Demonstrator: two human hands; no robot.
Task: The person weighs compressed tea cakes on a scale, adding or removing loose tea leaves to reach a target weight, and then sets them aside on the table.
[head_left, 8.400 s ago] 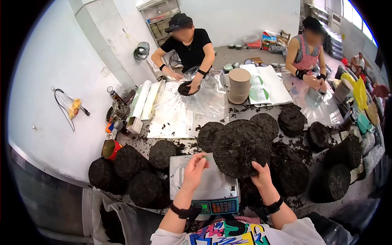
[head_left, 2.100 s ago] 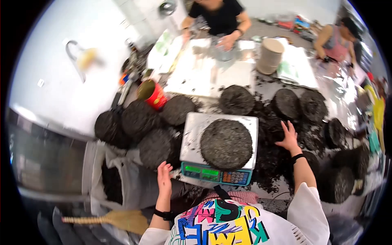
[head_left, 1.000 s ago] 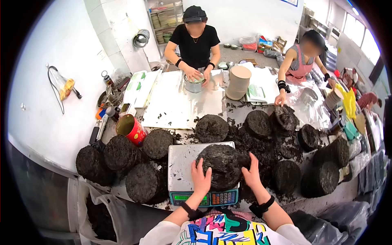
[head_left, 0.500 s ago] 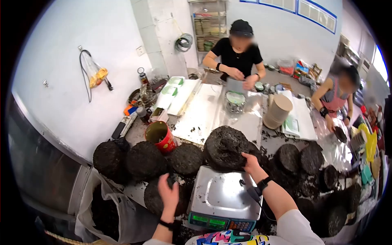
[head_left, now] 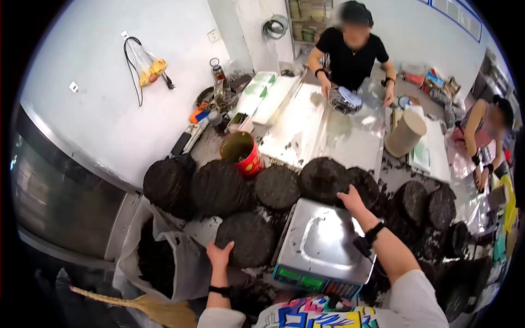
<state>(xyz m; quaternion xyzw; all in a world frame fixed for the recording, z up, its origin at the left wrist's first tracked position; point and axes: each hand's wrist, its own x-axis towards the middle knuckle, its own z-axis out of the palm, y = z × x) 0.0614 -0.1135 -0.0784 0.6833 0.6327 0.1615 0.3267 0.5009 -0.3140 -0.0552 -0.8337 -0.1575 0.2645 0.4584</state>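
Observation:
My left hand (head_left: 220, 256) is at the left edge of a dark, round pressed cake (head_left: 249, 240) lying left of the scale, its thumb spread and touching the rim. Behind the scale, another dark round cake (head_left: 322, 177) sits in a row of similar ones. My right hand (head_left: 354, 201) keeps its thumb and fingers on the near right rim of that cake. Between my arms stands a digital scale (head_left: 322, 246) with a bare metal pan and a lit green display.
An open white sack (head_left: 183, 268) of dark loose material stands at lower left, near a straw broom (head_left: 158, 310). A red tin (head_left: 249, 161) stands behind the cakes. Two people work across the table; one holds clear plastic (head_left: 372, 112). More dark cakes (head_left: 440, 205) lie at right.
My right hand has lowered the cake from above the scale's far edge into the row behind it. My left hand has come down onto the nearer cake. The view has shifted left.

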